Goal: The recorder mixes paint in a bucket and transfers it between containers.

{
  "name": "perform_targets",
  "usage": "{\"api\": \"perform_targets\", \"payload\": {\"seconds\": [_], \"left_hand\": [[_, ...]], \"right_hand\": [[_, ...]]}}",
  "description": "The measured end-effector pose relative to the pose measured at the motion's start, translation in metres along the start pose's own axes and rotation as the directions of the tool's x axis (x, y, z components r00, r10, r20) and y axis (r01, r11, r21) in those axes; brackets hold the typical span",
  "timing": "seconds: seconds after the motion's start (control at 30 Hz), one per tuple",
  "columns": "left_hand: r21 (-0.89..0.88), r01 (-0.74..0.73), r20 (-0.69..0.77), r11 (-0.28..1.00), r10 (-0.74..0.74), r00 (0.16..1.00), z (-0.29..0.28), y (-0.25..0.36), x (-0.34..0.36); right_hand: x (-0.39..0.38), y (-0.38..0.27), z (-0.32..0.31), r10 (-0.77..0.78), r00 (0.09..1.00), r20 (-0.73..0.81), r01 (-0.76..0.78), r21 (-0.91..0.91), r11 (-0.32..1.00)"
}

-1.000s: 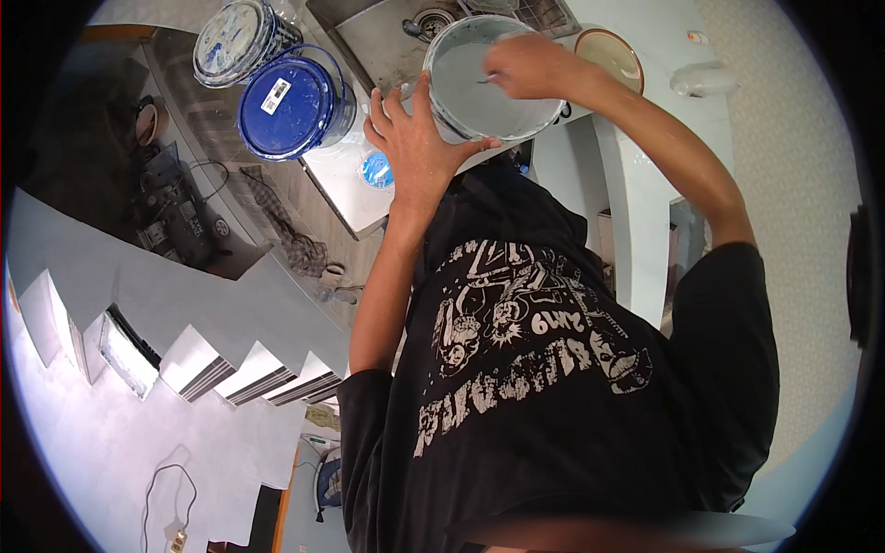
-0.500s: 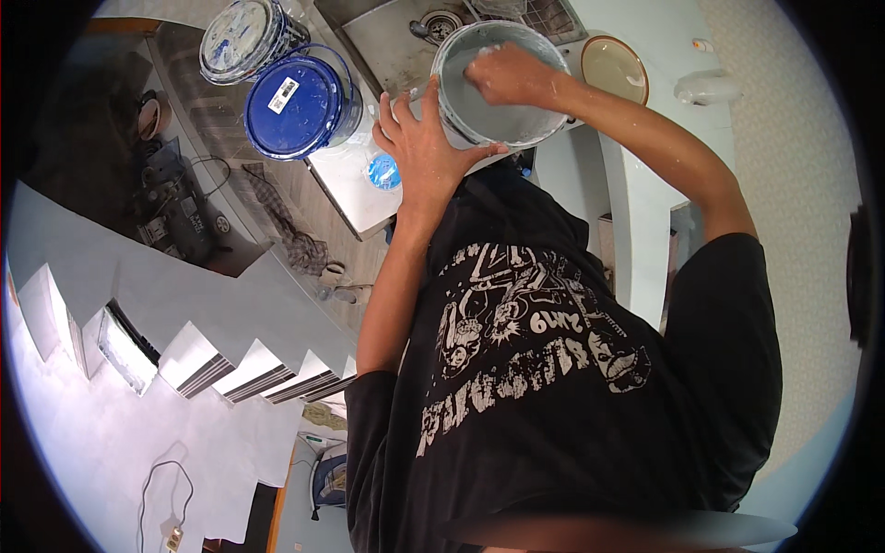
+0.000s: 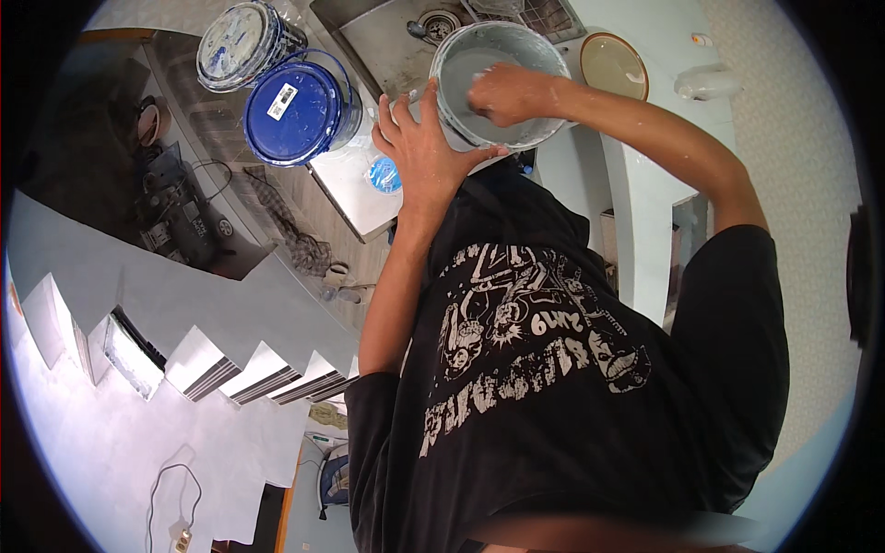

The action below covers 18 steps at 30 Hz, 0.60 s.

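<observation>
A bucket (image 3: 551, 57) of grey, wet-looking stuff stands on the counter in front of me, its rim smeared white. My right hand (image 3: 501, 95) reaches down inside it, fingers curled closed; whatever they hold, if anything, is hidden. Against the bucket's near left side rests my left hand (image 3: 426, 152), fingers spread and thumb stretched along the wall. Just left of that hand lies a round blue-and-clear plastic piece (image 3: 384, 173).
Left of the bucket stand a blue-lidded pail (image 3: 293, 112) and a paint-stained pail (image 3: 241, 46). Behind is a metal sink (image 3: 380, 41). A brown-rimmed plate (image 3: 613, 69) sits to the right, near a plastic bag (image 3: 705, 85). Steps (image 3: 198, 359) descend at lower left.
My right hand has shifted slightly nearer to me inside the bucket, with its forearm and elbow following. My left hand stays against the bucket.
</observation>
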<state>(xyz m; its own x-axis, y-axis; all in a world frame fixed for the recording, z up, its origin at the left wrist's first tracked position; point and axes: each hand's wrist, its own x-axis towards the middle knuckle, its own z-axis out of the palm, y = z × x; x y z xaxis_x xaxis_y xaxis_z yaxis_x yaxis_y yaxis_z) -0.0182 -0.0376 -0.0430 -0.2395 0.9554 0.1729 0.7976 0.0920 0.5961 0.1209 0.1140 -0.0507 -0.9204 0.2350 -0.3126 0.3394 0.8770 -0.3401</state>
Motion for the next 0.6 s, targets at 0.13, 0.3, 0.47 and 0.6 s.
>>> {"api": "perform_targets", "payload": {"seconds": [0.13,0.3,0.47,0.6], "left_hand": [[0.003,0.009,0.007,1.0,-0.009,1.0,-0.001,0.005,0.002],[0.036,0.002,-0.005,0.999,-0.002,1.0,-0.001,0.003,-0.001],[0.04,0.017,0.02,0.999,-0.018,1.0,-0.003,0.004,0.001],[0.026,0.017,0.043,1.0,-0.018,0.999,-0.004,0.009,0.003]], "right_hand": [[-0.02,0.023,-0.007,0.002,0.998,0.058,0.006,-0.144,0.99],[0.008,0.019,0.003,-0.029,0.969,-0.245,-0.022,-0.2,0.979],[-0.018,0.006,-0.01,-0.133,0.958,0.253,0.161,-0.094,0.983],[-0.02,0.046,-0.008,0.005,0.997,0.073,0.012,-0.226,0.974]]}}
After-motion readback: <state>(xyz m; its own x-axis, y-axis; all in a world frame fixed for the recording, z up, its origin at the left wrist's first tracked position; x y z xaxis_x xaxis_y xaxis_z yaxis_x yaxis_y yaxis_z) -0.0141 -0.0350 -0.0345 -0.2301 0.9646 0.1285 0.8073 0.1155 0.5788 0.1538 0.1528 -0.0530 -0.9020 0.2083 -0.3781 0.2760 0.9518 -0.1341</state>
